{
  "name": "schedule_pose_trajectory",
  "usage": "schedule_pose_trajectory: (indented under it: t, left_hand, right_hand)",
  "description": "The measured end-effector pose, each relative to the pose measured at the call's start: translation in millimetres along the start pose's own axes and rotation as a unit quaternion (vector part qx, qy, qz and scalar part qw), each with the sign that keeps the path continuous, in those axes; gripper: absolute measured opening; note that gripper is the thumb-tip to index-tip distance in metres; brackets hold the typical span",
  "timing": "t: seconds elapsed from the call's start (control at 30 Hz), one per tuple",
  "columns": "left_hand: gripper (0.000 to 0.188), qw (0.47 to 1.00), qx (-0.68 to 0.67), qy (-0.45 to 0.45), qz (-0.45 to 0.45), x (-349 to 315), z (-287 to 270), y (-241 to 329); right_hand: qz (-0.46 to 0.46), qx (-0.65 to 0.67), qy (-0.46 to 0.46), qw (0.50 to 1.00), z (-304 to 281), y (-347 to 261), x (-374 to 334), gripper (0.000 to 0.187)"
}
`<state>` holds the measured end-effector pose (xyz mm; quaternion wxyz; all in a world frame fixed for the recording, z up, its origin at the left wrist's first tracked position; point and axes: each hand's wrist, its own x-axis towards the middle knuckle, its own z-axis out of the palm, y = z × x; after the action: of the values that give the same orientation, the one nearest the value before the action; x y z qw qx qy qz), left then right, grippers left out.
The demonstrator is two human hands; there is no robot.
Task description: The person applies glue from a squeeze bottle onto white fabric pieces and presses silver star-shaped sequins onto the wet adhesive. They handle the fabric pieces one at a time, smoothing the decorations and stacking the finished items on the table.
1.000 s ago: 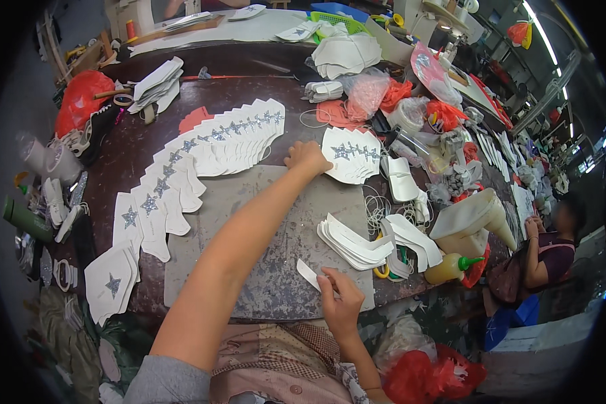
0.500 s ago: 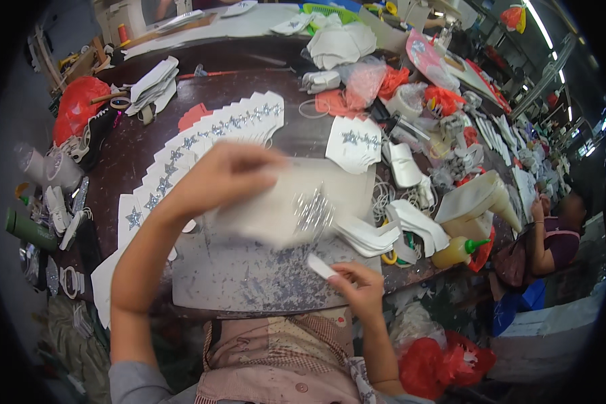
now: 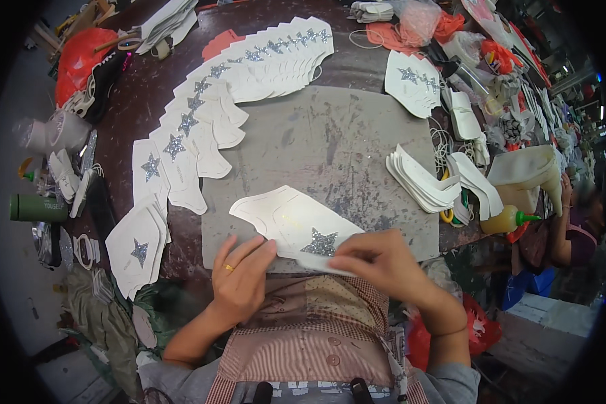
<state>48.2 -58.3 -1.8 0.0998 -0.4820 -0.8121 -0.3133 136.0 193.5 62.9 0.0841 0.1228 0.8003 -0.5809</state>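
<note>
A white shoe-upper piece (image 3: 276,209) with a glittery silver star lies on the near part of the grey, stained work board (image 3: 330,135). My left hand (image 3: 239,276), a ring on one finger, rests with fingers stretched and slightly spread at its lower left edge. In the pinched fingers of my right hand (image 3: 390,262) is a small flat white tool (image 3: 323,263), blurred, along the piece's near edge by the star. Overlapping star pieces (image 3: 192,121) fan out from the left side to the far middle. Another small stack of star pieces (image 3: 413,84) sits at the far right.
Curved white strips (image 3: 417,185) lie stacked on the board's right edge. Beyond them are a yellowish bottle with a green tip (image 3: 508,219) and a cut-open plastic jug (image 3: 525,172). A green cylinder (image 3: 37,207) and a red bag (image 3: 81,64) are at left.
The star piece, blurred in my left hand before, now lies on the board near me. My left hand has come down beside it; my right hand has brought the white tool to its edge.
</note>
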Motion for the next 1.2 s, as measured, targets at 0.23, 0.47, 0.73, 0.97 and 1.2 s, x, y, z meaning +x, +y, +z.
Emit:
schedule_pose_trajectory:
  t: [0.23, 0.47, 0.73, 0.97, 1.2]
  left_hand:
    - [0.044, 0.999, -0.041, -0.005, -0.015, -15, 6, -10]
    - [0.039, 0.996, -0.080, 0.039, 0.004, -34, 4, -7]
    - [0.057, 0.998, -0.006, -0.060, 0.011, -44, 15, 7]
    - [0.062, 0.998, 0.014, -0.067, 0.006, -41, 15, 11]
    - [0.067, 0.993, 0.014, -0.110, 0.025, -29, 7, 11]
  right_hand:
    - [0.030, -0.052, -0.057, 0.997, 29, 14, 24, 0.021]
    - [0.102, -0.051, -0.077, 0.991, 28, 2, 29, 0.018]
    - [0.096, -0.064, -0.056, 0.992, 33, 2, 30, 0.018]
    - [0.101, -0.084, -0.069, 0.989, 31, -1, 30, 0.018]
    - [-0.011, -0.187, 0.004, 0.982, 4, -9, -7, 0.017]
